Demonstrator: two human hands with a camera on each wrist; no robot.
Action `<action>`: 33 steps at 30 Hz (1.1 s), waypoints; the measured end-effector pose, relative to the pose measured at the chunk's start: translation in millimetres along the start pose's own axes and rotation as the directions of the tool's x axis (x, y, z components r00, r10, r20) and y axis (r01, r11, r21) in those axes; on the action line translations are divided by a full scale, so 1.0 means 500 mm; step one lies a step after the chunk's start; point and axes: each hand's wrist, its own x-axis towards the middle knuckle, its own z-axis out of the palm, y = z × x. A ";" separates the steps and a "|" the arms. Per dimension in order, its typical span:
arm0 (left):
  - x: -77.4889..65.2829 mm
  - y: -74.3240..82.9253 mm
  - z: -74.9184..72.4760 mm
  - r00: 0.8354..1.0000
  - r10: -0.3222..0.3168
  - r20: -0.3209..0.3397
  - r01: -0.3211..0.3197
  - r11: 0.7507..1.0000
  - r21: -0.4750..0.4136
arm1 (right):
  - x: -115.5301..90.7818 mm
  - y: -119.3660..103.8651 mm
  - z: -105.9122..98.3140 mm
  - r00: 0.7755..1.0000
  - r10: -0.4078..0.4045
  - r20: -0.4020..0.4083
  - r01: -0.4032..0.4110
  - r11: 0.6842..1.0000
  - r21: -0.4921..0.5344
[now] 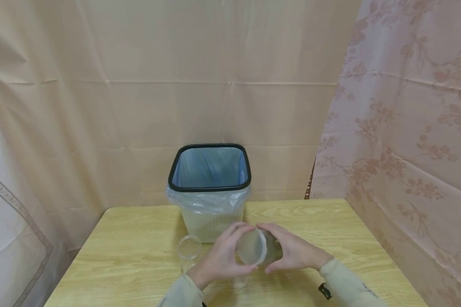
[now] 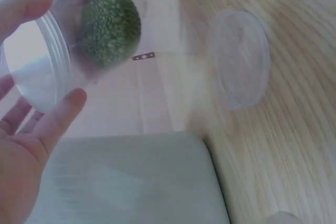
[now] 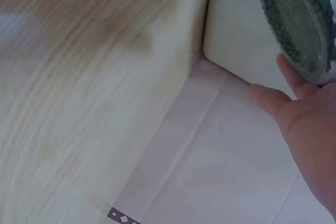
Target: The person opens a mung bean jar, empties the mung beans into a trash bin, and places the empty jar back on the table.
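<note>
Between my hands, over the table's front half, a clear plastic jar (image 1: pixel 272 249) lies tilted on its side in the air. Small green grains (image 2: pixel 111 27) that look like beans gather at its base end. My left hand (image 1: pixel 223 258) grips the pale, ridged round end (image 2: pixel 39 61) on the left, thumb and fingers spread about its rim. My right hand (image 1: pixel 297 253) holds the base end, whose round bottom (image 3: pixel 296 24) faces the right wrist camera. Below the hands a clear round piece (image 2: pixel 241 59) rests on the wood. Left of my left hand is a clear container (image 1: pixel 189 246).
A pale bin (image 1: pixel 211 217) with a black rim and a clear liner stands at the back of the wooden table (image 1: pixel 138 256), just beyond my hands. Beige curtain (image 1: pixel 157 106) hangs behind it, and flowered cloth (image 1: pixel 407 149) runs along the right side.
</note>
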 end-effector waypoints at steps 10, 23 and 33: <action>0.000 0.004 -0.003 0.999 0.026 0.040 -0.027 0.999 0.022 | 0.003 -0.014 -0.004 1.000 -0.015 0.000 0.015 0.999 -0.045; -0.007 0.005 -0.014 0.998 0.056 0.017 -0.057 0.995 0.078 | -0.004 -0.045 -0.017 1.000 0.009 -0.010 -0.010 0.983 -0.185; -0.008 0.002 -0.018 0.999 0.018 0.040 -0.020 0.999 0.048 | 0.000 -0.052 -0.019 1.000 0.001 -0.022 -0.005 0.979 -0.205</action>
